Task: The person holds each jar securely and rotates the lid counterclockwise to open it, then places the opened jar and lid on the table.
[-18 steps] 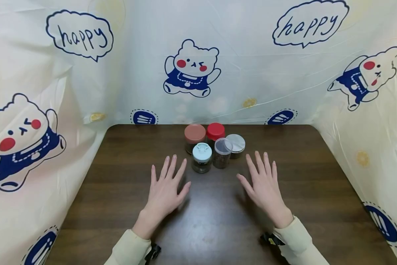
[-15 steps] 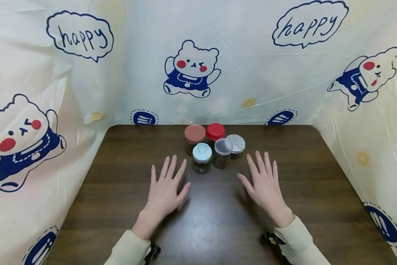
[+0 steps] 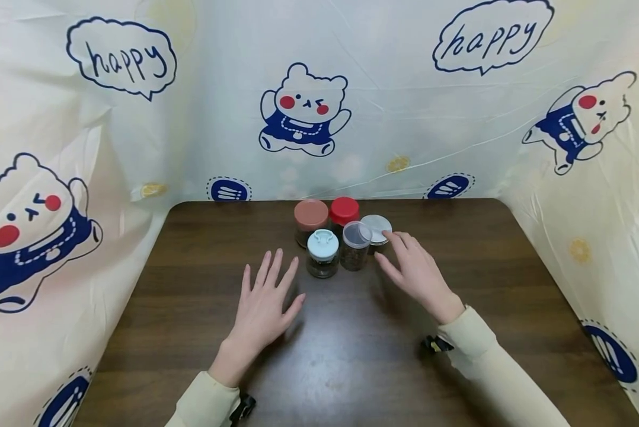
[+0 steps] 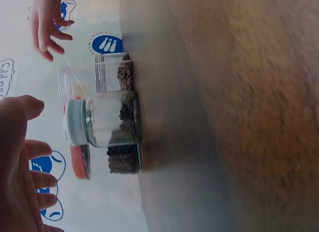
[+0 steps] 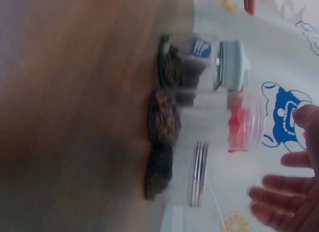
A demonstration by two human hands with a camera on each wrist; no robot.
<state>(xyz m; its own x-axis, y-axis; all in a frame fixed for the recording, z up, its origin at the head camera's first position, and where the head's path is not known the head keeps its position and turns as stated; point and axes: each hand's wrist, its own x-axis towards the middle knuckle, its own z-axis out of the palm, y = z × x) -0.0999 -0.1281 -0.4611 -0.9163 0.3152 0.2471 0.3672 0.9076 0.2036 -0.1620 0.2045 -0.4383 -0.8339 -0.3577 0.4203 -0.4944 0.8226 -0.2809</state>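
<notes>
Head view: silver-lidded jar (image 3: 379,229) stands upright, long axis seemingly vertical.

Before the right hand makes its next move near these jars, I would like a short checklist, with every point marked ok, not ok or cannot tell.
1. Jars upright: ok; the pink-lidded jar, red-lidded jar, pale-blue-lidded jar, clear-lidded jar and silver-lidded jar all stand on the table.
2. Right hand free: ok; it holds nothing and hovers near the silver-lidded jar.
3. Left hand out of the way: ok; empty, apart from the jars.
4. Free space all around the silver-lidded jar: not ok; the clear-lidded jar stands close beside it.
5. Lids firmly closed: cannot tell; tightness does not show.
</notes>
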